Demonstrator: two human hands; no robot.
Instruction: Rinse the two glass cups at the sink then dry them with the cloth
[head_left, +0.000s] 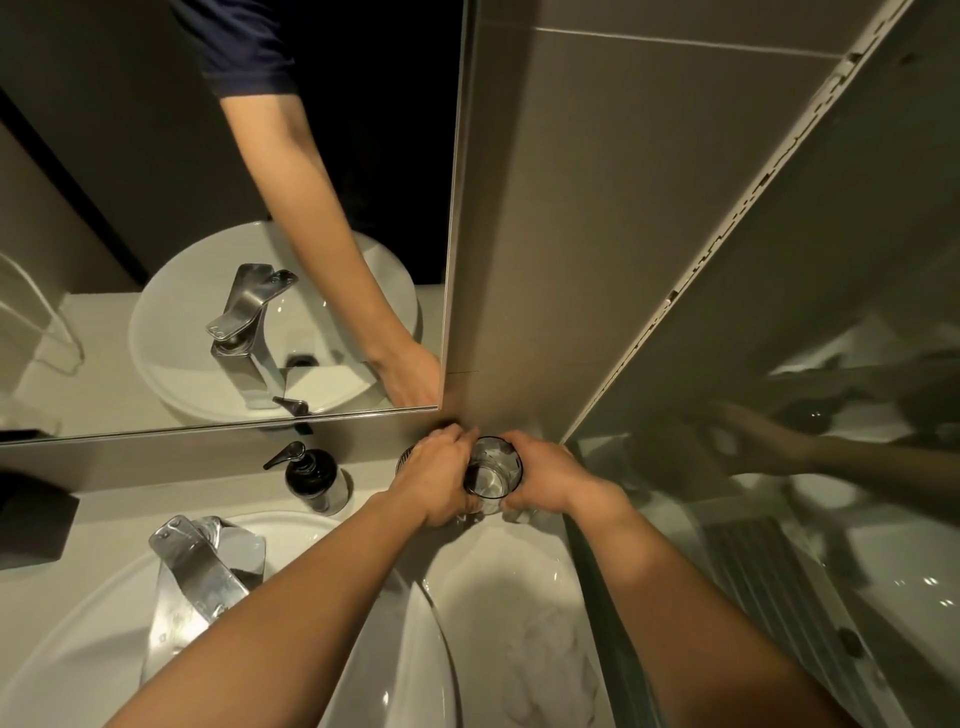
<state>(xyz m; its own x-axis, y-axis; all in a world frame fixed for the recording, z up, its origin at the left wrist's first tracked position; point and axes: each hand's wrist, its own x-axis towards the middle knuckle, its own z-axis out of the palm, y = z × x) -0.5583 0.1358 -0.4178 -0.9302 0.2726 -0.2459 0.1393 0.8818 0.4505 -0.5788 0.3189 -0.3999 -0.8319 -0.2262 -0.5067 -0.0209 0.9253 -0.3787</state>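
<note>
At bench (371, 470) corner, beside soap bottle (317, 480): arms outstretched, left hand (436, 478) and right hand (545, 483) grips curled round one glass cup (491, 475); second cup (406, 460) half hidden behind left hand.

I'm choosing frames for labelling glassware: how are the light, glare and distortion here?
Head view: dim, warm light; fisheye bends the mirror edge and the wall joints; glare streaks the faucet; the glass between the left hand and right hand is sharp but low-contrast.
</note>
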